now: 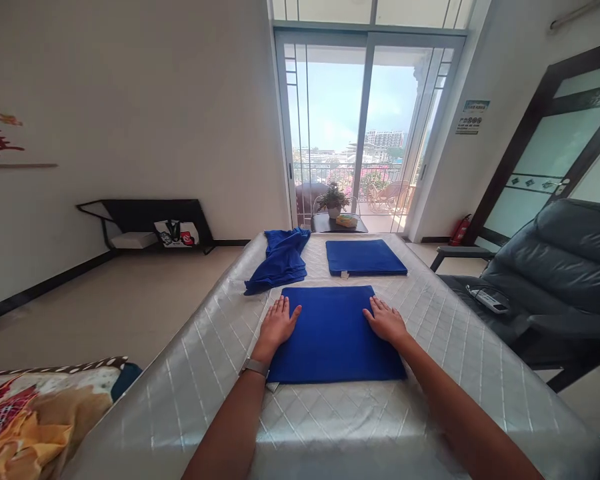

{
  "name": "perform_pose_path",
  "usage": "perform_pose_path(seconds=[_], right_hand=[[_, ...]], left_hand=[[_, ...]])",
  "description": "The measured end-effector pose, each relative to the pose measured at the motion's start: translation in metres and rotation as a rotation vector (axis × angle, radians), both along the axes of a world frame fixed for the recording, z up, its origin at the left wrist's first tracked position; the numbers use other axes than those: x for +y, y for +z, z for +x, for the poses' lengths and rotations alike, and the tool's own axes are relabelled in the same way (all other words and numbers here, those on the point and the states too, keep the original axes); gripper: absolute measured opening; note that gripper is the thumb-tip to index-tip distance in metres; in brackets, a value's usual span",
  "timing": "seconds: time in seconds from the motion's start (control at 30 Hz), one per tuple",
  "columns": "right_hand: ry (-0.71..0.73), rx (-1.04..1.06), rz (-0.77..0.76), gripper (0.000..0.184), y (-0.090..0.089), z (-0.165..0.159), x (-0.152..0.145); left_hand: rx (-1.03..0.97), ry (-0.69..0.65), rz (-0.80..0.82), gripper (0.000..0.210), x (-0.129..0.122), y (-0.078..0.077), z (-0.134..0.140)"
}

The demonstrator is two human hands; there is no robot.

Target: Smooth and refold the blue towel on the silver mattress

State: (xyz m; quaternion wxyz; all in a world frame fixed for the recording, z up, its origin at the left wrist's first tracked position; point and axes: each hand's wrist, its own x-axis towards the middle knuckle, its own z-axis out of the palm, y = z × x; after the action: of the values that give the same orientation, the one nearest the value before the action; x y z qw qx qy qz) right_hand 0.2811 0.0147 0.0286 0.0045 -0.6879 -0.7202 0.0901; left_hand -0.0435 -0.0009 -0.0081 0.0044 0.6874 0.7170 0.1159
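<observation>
A blue cloth [337,340], folded into a flat rectangle, lies in front of me on the quilted silver cover. My left hand [279,321] rests flat on its left edge, fingers stretched out and thumb apart. Over its right edge lies my right hand [385,320], also flat with the fingers extended. Neither hand grips the fabric. Beyond it on the right is a neat stack of folded blue cloth [365,257] with a small white tag at its front edge. Crumpled blue cloth [283,260] lies to the left of that stack.
The silver quilted cover [220,340] spreads beneath the cloths. A dark armchair [570,273] holding a white device [490,300] stands at right. Patterned bedding [40,420] is at lower left. A small table with a potted plant [334,199] stands by the sliding glass door.
</observation>
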Motion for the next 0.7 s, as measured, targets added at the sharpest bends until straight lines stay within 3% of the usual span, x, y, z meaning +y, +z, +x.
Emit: perform_pose_path(seconds=[0.2, 0.47, 0.7], right_hand=[[0.034, -0.018, 0.069, 0.068, 0.013, -0.006, 0.028], [0.025, 0.006, 0.090, 0.072, -0.017, -0.005, 0.047], [0.030, 0.046, 0.103, 0.072, -0.018, -0.005, 0.047]], left_hand=[[-0.023, 0.016, 0.013, 0.085, 0.000, 0.001, 0.002], [-0.022, 0.005, 0.020, 0.084, 0.001, -0.001, -0.001], [0.017, 0.001, 0.009, 0.084, 0.000, -0.004, -0.002]])
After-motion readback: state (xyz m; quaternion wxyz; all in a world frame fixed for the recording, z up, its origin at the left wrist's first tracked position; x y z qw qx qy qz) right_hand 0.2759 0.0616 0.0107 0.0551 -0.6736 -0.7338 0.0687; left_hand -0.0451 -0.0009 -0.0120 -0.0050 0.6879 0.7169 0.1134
